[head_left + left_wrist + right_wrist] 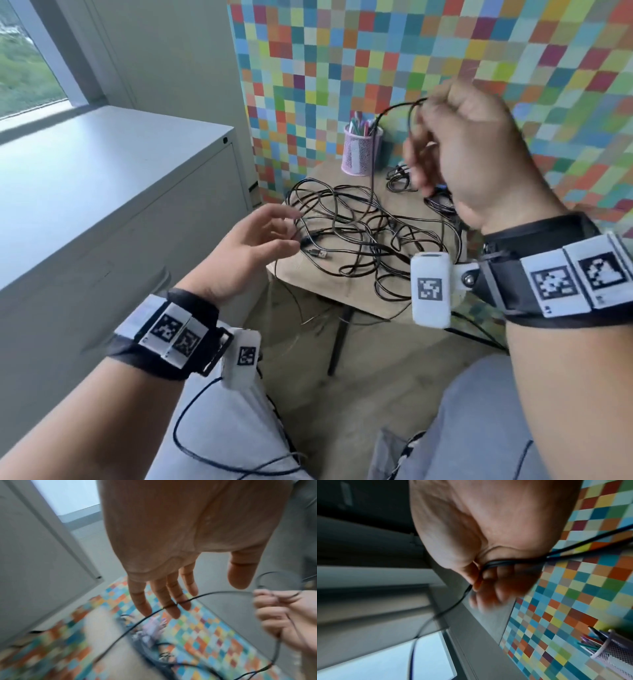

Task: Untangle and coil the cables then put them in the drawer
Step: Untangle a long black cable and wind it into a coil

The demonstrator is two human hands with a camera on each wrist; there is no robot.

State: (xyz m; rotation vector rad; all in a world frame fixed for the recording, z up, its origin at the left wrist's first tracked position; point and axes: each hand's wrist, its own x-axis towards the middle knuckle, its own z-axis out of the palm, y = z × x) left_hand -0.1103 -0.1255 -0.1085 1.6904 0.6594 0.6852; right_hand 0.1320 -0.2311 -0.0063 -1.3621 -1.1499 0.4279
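A tangle of black cables (359, 236) lies on a small wooden table (308, 274). My right hand (462, 147) is raised above the table and grips loops of one black cable (394, 111), which hangs down into the tangle. In the right wrist view the black cable (501, 562) passes through the curled fingers (481, 578). My left hand (253, 246) hovers at the table's left edge with fingers spread and relaxed, holding nothing. The left wrist view shows the left hand (163, 599) with straight fingers behind a span of black cable (214, 593) that leads to my right hand (281, 615).
A pink mesh pen cup (362, 149) stands at the back of the table against a multicoloured checkered wall (445, 51). A grey drawer cabinet (113, 192) stands at the left under a window. More small black cables (399, 178) lie at the back right.
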